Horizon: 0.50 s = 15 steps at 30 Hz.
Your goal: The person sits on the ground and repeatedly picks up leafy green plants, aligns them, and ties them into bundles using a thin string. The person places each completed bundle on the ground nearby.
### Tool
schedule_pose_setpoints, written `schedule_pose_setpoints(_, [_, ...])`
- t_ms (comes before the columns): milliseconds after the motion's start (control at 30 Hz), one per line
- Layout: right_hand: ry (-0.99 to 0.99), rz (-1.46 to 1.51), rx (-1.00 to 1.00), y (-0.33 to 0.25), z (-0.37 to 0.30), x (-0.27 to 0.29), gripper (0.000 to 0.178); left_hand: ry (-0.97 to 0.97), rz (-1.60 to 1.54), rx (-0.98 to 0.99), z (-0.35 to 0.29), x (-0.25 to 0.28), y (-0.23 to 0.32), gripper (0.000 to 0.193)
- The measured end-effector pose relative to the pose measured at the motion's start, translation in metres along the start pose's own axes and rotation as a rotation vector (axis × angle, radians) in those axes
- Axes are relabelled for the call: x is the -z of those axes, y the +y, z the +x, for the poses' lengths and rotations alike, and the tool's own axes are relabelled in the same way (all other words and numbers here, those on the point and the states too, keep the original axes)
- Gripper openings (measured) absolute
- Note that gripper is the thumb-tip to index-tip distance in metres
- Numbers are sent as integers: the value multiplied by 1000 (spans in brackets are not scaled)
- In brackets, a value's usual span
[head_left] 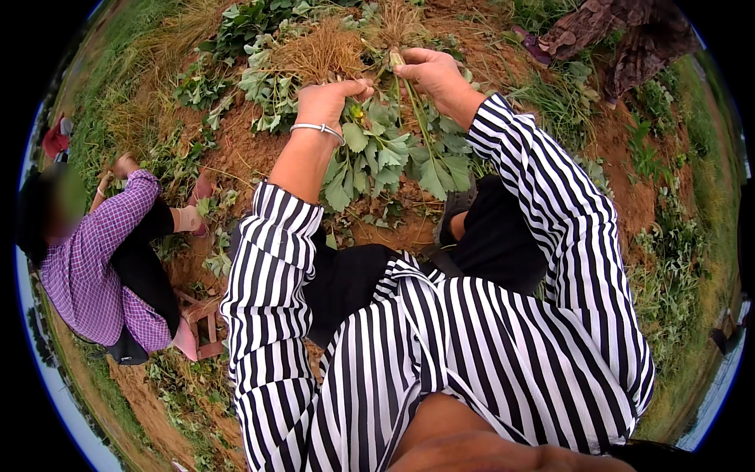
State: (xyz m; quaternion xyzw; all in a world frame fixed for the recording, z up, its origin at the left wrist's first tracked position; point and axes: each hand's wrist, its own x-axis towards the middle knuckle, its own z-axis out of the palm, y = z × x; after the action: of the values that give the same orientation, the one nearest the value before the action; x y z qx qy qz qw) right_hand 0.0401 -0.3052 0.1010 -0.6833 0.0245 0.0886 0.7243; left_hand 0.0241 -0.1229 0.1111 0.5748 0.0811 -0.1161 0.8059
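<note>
My left hand (324, 106), a bracelet at its wrist, is closed around a bunch of leafy plants (376, 153). The bunch is upside down: a thick mat of tan roots (322, 52) fans out above my fingers and green lobed leaves hang below. Close beside it, my right hand (440, 79) pinches a single leafy plant (395, 60) just under its roots (395, 22). Long pale-green stems trail down from there to broad leaves (438, 175), which overlap the bunch's foliage. The fingertips of my two hands are a small gap apart.
More uprooted leafy plants (267, 86) lie on the reddish soil (236, 153) ahead. At left a person in a checked shirt (94, 259) sits by a small wooden stool (204, 322). Someone's dark patterned clothing (605, 35) shows at the far right. Grass (700, 204) borders the plot.
</note>
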Motion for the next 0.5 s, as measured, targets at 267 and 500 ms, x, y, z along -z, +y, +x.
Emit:
schedule_pose_setpoints(267, [36, -579, 378, 12, -7, -45, 33, 157, -14, -159, 5, -2, -7, 27])
schedule_pose_setpoints(500, [-141, -627, 540, 12, -15, -44, 52, 161, 38, -125, 4, 9, -4, 25])
